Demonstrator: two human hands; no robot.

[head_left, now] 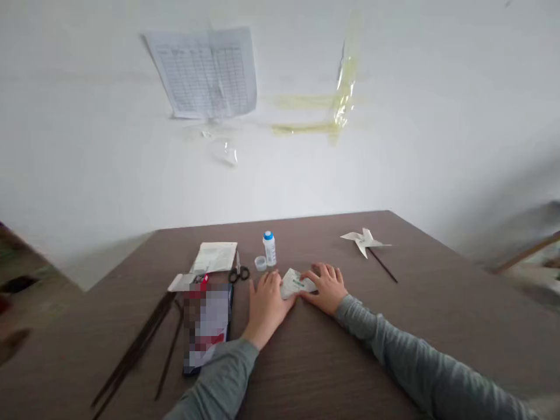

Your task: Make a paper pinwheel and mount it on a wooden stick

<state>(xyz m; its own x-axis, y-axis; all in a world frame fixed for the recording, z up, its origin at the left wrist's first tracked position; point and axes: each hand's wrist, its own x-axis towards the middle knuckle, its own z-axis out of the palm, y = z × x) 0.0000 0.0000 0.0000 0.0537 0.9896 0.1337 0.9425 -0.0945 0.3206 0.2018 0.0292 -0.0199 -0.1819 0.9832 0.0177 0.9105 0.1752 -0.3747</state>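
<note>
A brown table (394, 350) is seen filling the lower view, and every place here is given from the folded paper (296, 283) lying near its middle. That paper is pressed flat from both sides: the left hand (265, 306) is laid on its left edge, fingers together and stretched out flat, nothing gripped. The right hand (326, 287) is set on its right edge, fingers slightly spread and flat, nothing clamped either. Left of the paper a blurred packet (207, 326) is seen, with thin dark sticks (140, 344) lying further left. Behind and left of the paper a sheet (215, 256) is spotted, scissors (238, 273) beside it. Well to the right and behind, a paper pinwheel (364, 240) is lying on its stick. Just behind the paper a small white bottle (270, 248) is standing upright, a small cap (260, 263) beside it
</note>
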